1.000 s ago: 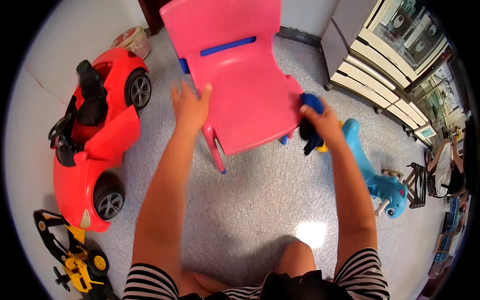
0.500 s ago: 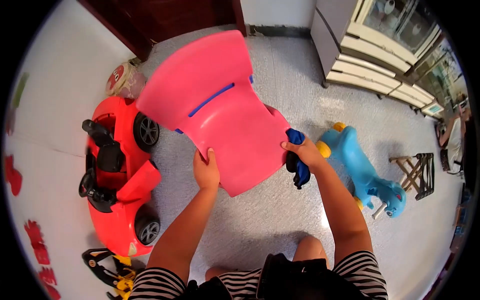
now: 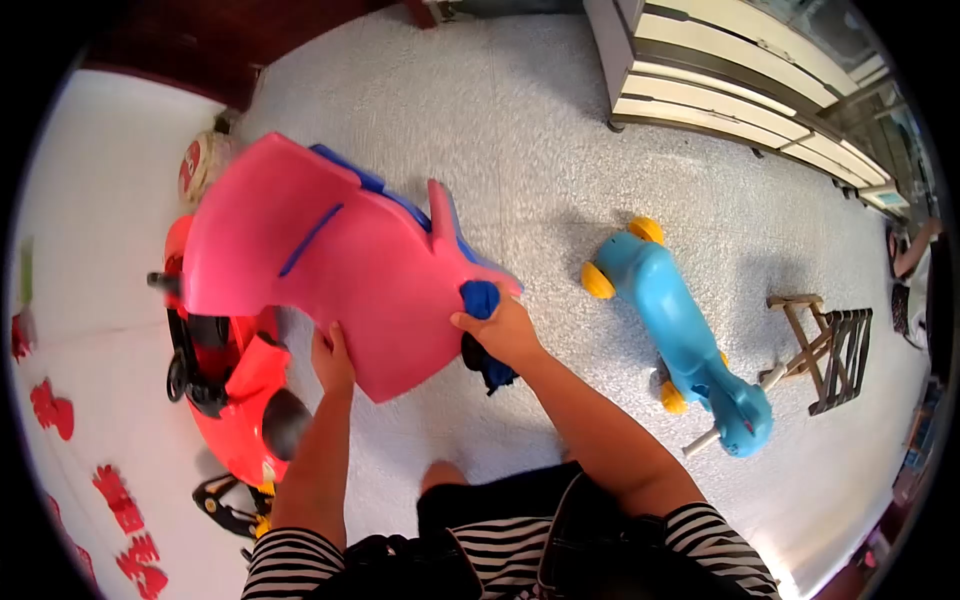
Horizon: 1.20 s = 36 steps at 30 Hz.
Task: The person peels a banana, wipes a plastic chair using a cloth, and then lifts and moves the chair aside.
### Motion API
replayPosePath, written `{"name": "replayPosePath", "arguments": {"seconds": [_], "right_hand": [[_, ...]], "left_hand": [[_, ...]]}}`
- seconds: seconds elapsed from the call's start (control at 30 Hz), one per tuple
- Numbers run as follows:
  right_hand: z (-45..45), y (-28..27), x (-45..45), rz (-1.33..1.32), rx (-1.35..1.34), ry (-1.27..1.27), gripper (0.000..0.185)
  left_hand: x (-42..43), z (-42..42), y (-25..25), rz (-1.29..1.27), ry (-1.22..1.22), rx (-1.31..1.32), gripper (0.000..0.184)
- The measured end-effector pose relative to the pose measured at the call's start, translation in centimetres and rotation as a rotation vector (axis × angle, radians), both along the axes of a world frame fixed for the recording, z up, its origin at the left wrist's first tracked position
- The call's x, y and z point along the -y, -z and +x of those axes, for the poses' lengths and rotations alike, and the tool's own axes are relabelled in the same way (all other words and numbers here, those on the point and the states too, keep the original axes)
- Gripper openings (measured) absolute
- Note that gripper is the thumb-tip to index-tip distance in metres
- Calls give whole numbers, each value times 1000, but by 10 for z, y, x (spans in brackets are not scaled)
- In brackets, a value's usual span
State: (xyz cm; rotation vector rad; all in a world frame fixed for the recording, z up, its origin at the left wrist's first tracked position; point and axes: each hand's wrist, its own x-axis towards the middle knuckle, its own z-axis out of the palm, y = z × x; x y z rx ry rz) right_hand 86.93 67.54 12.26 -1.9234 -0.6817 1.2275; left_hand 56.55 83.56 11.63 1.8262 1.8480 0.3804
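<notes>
A pink plastic child's chair [image 3: 370, 270] with blue parts along its far side hangs tilted in front of me, backrest to the left. My left hand [image 3: 333, 358] is closed on its near lower edge, thumb on top of the seat. At the right side edge, my right hand [image 3: 503, 328] grips the chair with the thumb over the surface. A crumpled blue and black bundle [image 3: 480, 298] is pressed between that hand and the chair; its kind is hard to make out. The chair's underside is hidden.
To the left, a red toy car [image 3: 245, 410] is partly covered by the chair. A blue ride-on toy [image 3: 675, 315] with yellow wheels stands right, near a folding stool [image 3: 825, 345]. A drawer cabinet [image 3: 720, 90] is at the back; a person [image 3: 910, 280] shows far right.
The chair has moved left and turned, its backrest swinging down toward the left, so its blue far side shows. Both hands moved left with it, still holding on. My view has shifted too.
</notes>
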Motion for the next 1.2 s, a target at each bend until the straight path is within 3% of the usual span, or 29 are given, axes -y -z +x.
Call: {"name": "replayPosePath", "arguments": {"seconds": [0.03, 0.1, 0.2, 0.37, 0.5, 0.6, 0.63, 0.67, 0.7, 0.77, 0.83, 0.87, 0.9, 0.93, 0.97, 1.0, 1.03, 1.07, 1.1, 1.17, 1.2], "right_hand": [[-2, 2, 0, 14, -12, 13, 85], [-1, 3, -4, 40, -36, 25, 80], [-4, -3, -8, 35, -59, 55, 79], [-8, -1, 6, 20, -9, 175, 79], [24, -5, 5, 99, -121, 398, 74], [81, 15, -40, 185, -8, 569, 72], [114, 25, -61, 226, -89, 581, 72], [148, 38, -75, 390, -283, 603, 69], [169, 30, -77, 507, -235, 654, 64], [169, 15, -34, 372, -38, 751, 61], [132, -14, 45, 237, 14, 564, 57], [95, -4, 91, 114, 28, 609, 69], [55, 10, 141, -2, 48, 661, 82], [33, 2, 187, -151, -204, 644, 92], [-5, 0, 231, -298, -246, 675, 79], [-52, -2, 277, -307, -202, 746, 61], [-83, -16, 318, -386, -267, 768, 63], [-114, -37, 353, -448, -293, 797, 64], [-141, -62, 382, -525, -216, 847, 61], [-171, -106, 427, -522, -396, 977, 52], [-187, -117, 448, -506, -491, 1119, 50]], "left_hand": [[5, 3, -2, -12, -24, -10, 47], [1, 13, -6, 260, 88, -19, 49], [2, 30, -26, 131, -4, -151, 51], [-17, 39, -17, 105, 46, -112, 51], [-64, 129, -26, 151, 196, -104, 55], [-139, 218, -13, 190, 370, -102, 64], [-166, 254, -13, 191, 401, -51, 68], [-224, 273, 44, 650, 418, -143, 71], [-261, 308, 46, 775, 356, -199, 66], [-270, 378, -30, 781, 461, -132, 51], [-150, 380, -84, 788, 764, 92, 41], [-89, 382, -112, 760, 921, 198, 39], [-16, 380, -113, 82, 617, 858, 39], [22, 336, -97, 25, 756, 550, 39], [61, 292, -82, 1, 922, 243, 40], [107, 259, -96, -168, 1122, 109, 39], [150, 218, -95, -465, 979, 191, 32], [182, 202, -117, -591, 1151, -4, 27], [208, 172, -128, -715, 1165, -59, 26], [232, 152, -155, -630, 1646, -303, 27], [239, 147, -155, -625, 1686, -306, 27]]}}
